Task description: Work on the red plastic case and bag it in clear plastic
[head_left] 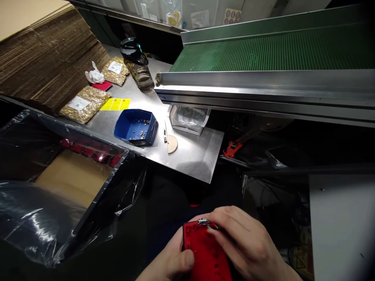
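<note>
Low in the view, over my lap, I hold a red plastic part (pixel 206 253). My left hand (pixel 171 262) grips its left edge with the thumb on top. My right hand (pixel 247 244) is curled over its upper right corner, fingertips pinching a small silver metal piece (pixel 203 222) at the part's top edge. A blue tray (pixel 136 127) with a few small brass pieces stands on the steel table (pixel 190 156) ahead.
A box lined with dark plastic film (pixel 58 183) holds red parts at my left. Bags of brass pieces (pixel 83 103), a drink bottle (pixel 137 64), yellow labels and flat cardboard (pixel 43 54) lie on the table. A green conveyor (pixel 272 50) runs at the right.
</note>
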`<state>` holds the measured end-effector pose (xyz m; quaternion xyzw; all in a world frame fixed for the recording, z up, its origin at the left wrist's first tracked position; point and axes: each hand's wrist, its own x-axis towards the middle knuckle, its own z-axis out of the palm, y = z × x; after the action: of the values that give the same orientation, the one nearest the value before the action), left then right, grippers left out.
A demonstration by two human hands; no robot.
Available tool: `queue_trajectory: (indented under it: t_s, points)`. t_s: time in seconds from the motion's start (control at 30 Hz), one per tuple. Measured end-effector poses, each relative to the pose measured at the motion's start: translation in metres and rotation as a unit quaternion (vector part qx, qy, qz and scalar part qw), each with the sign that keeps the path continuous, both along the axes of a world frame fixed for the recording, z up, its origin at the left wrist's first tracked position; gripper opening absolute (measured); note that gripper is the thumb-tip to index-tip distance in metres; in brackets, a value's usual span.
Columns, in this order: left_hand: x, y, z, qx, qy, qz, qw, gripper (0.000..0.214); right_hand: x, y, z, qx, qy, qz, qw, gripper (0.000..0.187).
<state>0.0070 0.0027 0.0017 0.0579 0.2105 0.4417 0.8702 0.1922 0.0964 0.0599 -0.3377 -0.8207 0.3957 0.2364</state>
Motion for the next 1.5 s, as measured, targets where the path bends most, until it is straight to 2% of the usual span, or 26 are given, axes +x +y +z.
queue_trajectory:
  t_s: [0.1,0.17,0.27,0.43,0.57,0.73,0.8,0.83,0.9,0.97,1.03,1.07,1.17,1.27,1.33,1.4,1.47,1.5]
  points:
    - [0.002,0.002,0.003,0.003,-0.031,0.023,0.999,0.079,-0.001,0.0,-0.004,0.035,-0.017,0.05,0.998,0.029]
    - [0.003,0.003,0.005,0.013,-0.029,0.011,0.999,0.083,-0.004,-0.002,-0.008,0.05,-0.021,0.068,0.996,0.028]
    - [0.002,0.004,0.005,0.016,-0.021,-0.008,1.0,0.089,-0.008,-0.003,-0.01,0.063,-0.019,0.079,0.995,0.027]
    - [0.001,-0.001,-0.002,0.02,-0.023,0.009,0.999,0.09,-0.008,-0.001,-0.012,0.064,-0.02,0.097,0.993,0.026]
    - [-0.001,-0.002,-0.004,0.024,-0.008,-0.024,0.999,0.102,-0.007,-0.003,-0.013,0.063,-0.026,0.117,0.991,0.028]
    - [-0.001,0.007,0.003,0.014,0.002,-0.045,0.999,0.107,-0.011,-0.003,-0.006,0.124,-0.06,0.111,0.984,0.027]
    - [-0.002,0.009,0.003,0.025,0.008,-0.061,0.998,0.104,-0.01,0.004,-0.005,0.116,-0.019,0.085,0.989,0.028]
    - [-0.003,0.008,0.003,0.025,0.012,-0.068,0.997,0.103,-0.008,0.008,-0.008,0.094,0.011,0.049,0.994,0.028]
    - [-0.005,0.005,0.001,0.017,0.017,-0.073,0.997,0.103,-0.002,0.02,-0.024,0.028,0.027,-0.067,0.997,0.026]
    - [-0.006,0.002,-0.001,0.006,0.016,-0.066,0.998,0.106,0.006,0.032,-0.055,-0.051,-0.056,-0.177,0.981,0.018]
    - [-0.005,-0.001,-0.003,-0.005,0.014,-0.053,0.998,0.113,0.011,0.043,-0.095,-0.133,-0.18,-0.199,0.954,0.018]
    - [-0.004,-0.001,-0.004,-0.015,0.016,-0.044,0.999,0.115,0.01,0.049,-0.115,-0.156,-0.212,-0.2,0.944,0.018]
    - [0.001,-0.002,-0.009,-0.019,0.013,-0.005,1.0,0.101,-0.007,0.071,-0.168,-0.103,-0.224,-0.202,0.948,0.02]
    - [0.005,-0.002,-0.011,0.005,0.002,0.015,1.0,0.077,-0.035,0.104,-0.201,-0.05,-0.202,-0.215,0.954,0.026]
    - [0.005,-0.001,-0.007,-0.017,0.004,0.03,0.999,0.063,-0.05,0.125,-0.212,-0.046,-0.197,-0.211,0.956,0.029]
    - [0.003,-0.001,-0.001,-0.059,0.0,0.055,0.997,0.053,-0.054,0.134,-0.212,-0.054,-0.189,-0.211,0.958,0.041]
    - [0.0,-0.001,0.003,-0.098,-0.007,0.08,0.992,0.05,-0.048,0.127,-0.196,-0.06,-0.163,-0.22,0.96,0.051]
    - [-0.002,-0.002,0.003,-0.114,-0.001,0.091,0.989,0.05,-0.041,0.117,-0.181,-0.072,-0.135,-0.216,0.964,0.047]
